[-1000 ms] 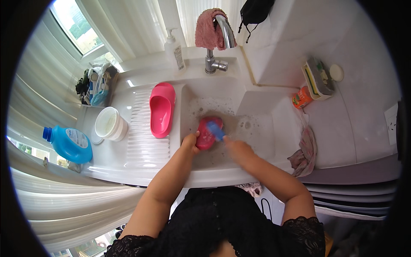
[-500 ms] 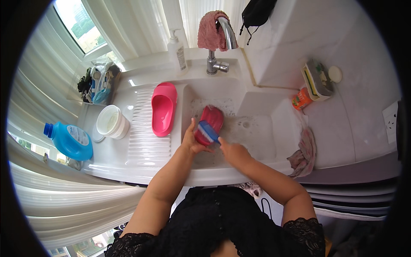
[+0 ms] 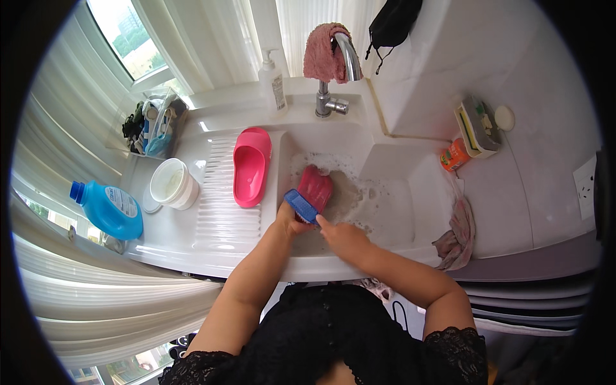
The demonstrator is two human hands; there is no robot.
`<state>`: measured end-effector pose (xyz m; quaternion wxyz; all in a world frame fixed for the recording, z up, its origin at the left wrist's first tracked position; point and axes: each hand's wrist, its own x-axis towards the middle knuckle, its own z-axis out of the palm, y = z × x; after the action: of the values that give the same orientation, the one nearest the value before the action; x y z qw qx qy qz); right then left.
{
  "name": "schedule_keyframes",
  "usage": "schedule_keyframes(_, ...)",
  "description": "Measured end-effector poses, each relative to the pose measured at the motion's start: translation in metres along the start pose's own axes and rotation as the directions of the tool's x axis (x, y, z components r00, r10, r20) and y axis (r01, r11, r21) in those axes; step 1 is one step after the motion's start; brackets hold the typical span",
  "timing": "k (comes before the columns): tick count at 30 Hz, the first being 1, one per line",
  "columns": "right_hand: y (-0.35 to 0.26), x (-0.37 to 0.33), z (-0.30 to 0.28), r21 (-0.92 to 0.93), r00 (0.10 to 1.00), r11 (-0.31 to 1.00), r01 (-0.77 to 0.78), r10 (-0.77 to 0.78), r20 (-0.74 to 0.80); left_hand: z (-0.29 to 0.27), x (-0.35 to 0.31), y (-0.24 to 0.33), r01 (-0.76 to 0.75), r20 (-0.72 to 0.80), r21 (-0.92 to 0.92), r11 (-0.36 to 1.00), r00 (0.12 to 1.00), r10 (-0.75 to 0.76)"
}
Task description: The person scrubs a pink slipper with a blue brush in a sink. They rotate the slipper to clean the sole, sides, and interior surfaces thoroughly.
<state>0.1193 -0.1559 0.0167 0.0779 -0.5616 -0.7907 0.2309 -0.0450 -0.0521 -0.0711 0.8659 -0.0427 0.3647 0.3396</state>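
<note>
a white sink (image 3: 215,258) has a sudsy basin (image 3: 394,221) beside a ribbed drainboard (image 3: 218,192) bearing a pink slipper (image 3: 251,176); in the basin, a wet slipper (image 3: 316,185) is clamped in the left hand (image 3: 292,220); just beside, the right hand (image 3: 344,239) grips a blue brush (image 3: 301,206) over that slipper.
</note>
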Motion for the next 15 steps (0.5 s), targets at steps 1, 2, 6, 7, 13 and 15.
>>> schedule_keyframes(1, -0.011, -0.008, -0.004, -0.044, 1.000, 0.999, -0.023, 0.023, -0.015, -0.001, 0.000, 0.002, -0.004, 0.019, -0.006, 1.000, 1.000, 0.004)
schedule_keyframes(2, -0.003, -0.003, 0.002, -0.034, 0.997, 0.997, -0.075, 0.074, -0.013, -0.002, -0.001, 0.003, -0.008, 0.037, -0.012, 1.000, 0.999, 0.009)
schedule_keyframes(6, 0.032, 0.024, 0.012, -0.022, 0.986, 0.986, -0.168, 0.168, 0.009, 0.008, -0.004, -0.002, 0.099, -0.198, 0.097, 0.990, 0.977, -0.078)
schedule_keyframes(7, 0.026, 0.022, 0.020, -0.011, 0.995, 0.995, -0.101, 0.101, 0.000, -0.006, 0.007, 0.001, 0.108, -0.159, 0.119, 0.987, 0.983, -0.089)
schedule_keyframes(13, 0.038, 0.018, 0.014, 0.021, 0.985, 0.985, -0.172, 0.172, -0.022, 0.011, -0.007, -0.002, 0.058, -0.199, 0.012, 0.998, 0.979, -0.055)
schedule_keyframes(15, 0.043, 0.010, 0.021, 0.060, 0.976, 0.975, -0.215, 0.211, 0.061, 0.006, 0.000, -0.004, 0.073, -0.228, 0.023, 0.997, 0.971, -0.066)
